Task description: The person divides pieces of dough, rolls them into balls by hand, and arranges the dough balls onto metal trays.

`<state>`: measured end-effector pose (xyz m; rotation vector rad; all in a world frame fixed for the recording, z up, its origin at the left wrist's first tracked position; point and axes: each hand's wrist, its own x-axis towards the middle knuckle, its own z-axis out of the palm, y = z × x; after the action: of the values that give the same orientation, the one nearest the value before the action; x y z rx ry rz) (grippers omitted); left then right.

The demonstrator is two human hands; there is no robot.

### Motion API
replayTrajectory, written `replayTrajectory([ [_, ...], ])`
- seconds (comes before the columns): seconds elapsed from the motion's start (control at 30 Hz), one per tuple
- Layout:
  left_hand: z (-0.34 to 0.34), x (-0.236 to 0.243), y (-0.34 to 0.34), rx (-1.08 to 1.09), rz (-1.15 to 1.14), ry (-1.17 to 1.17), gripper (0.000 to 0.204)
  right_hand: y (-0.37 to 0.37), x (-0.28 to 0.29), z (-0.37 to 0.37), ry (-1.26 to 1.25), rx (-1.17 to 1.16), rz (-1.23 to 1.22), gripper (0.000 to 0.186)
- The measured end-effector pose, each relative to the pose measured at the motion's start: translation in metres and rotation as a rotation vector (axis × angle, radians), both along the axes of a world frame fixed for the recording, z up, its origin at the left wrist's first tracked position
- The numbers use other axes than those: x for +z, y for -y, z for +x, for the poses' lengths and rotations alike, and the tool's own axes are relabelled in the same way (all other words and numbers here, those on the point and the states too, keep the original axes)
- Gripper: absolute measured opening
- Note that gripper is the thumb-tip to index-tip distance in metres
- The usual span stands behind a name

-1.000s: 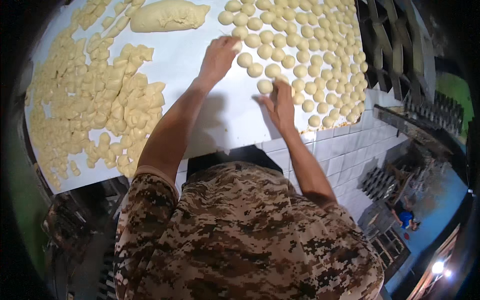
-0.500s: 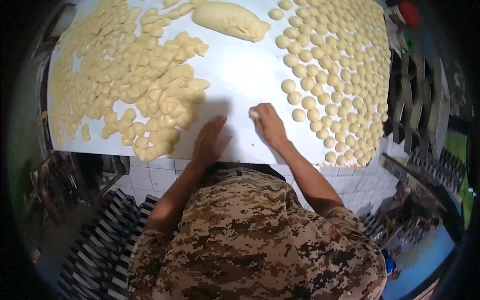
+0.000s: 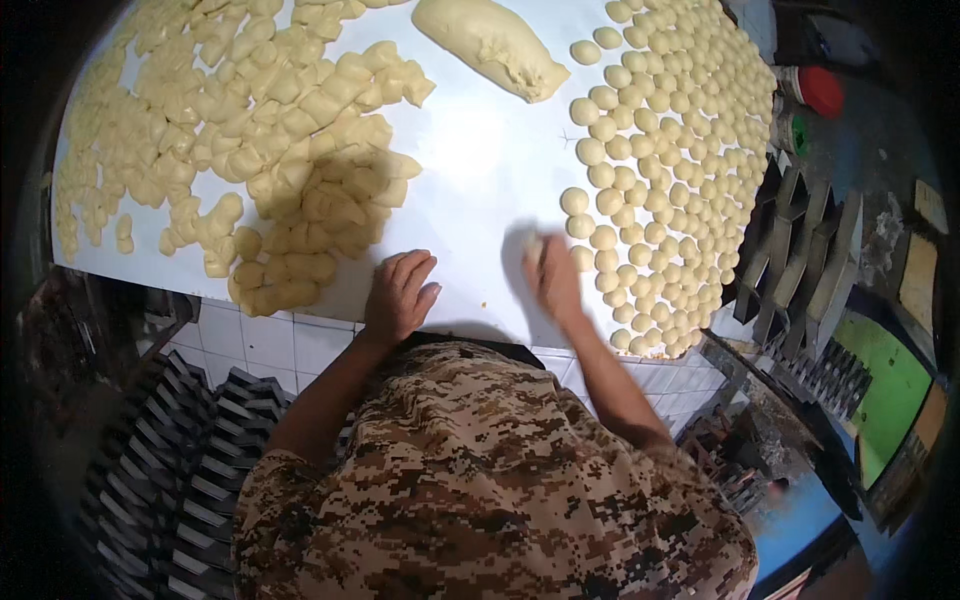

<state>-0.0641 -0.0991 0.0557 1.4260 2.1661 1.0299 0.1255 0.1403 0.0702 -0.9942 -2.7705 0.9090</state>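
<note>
My left hand [image 3: 402,295] rests near the table's front edge, its fingers slightly bent, the thumb apart and nothing in it. To its right my right hand [image 3: 555,280], smeared by motion, pinches a small pale piece of dough [image 3: 532,243] at its fingertips, close to the round dough balls [image 3: 640,170] that fill the right side. Cut, irregular dough lumps [image 3: 335,195] lie heaped on the left side, the nearest of them just beyond my left hand. A large log of dough [image 3: 488,45] lies at the far middle.
The white table [image 3: 470,220] has its front edge by my body. Dark metal trays or moulds [image 3: 195,470] are stacked below left, with more metal moulds [image 3: 800,245] right of the table. Beyond the right edge stand containers with a red lid [image 3: 820,91] and a green lid [image 3: 799,134].
My view has shifted, tilting the table. My right hand has moved right toward the dough balls with the small dough piece. My left hand has drawn its fingers in a little.
</note>
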Motion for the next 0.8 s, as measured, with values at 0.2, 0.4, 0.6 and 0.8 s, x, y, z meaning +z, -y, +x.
replayTrajectory([
  [0.2, 0.010, -0.019, 0.005, -0.010, -0.107, -0.165, 0.048, 0.003, -0.024, 0.009, -0.014, 0.188, 0.248, 0.048],
  [0.4, 0.021, 0.002, 0.001, 0.056, 0.000, -0.046, 0.042, 0.045, -0.046, 0.030, -0.337, 0.300, 0.015, 0.021],
  [0.6, 0.071, 0.041, 0.030, 0.118, -0.090, 0.164, 0.040, 0.027, -0.021, -0.008, -0.305, 0.025, 0.250, 0.024],
  [0.8, 0.081, 0.054, 0.073, 0.278, -0.060, 0.194, 0.037, 0.031, -0.014, 0.052, -0.219, 0.106, 0.041, 0.020],
])
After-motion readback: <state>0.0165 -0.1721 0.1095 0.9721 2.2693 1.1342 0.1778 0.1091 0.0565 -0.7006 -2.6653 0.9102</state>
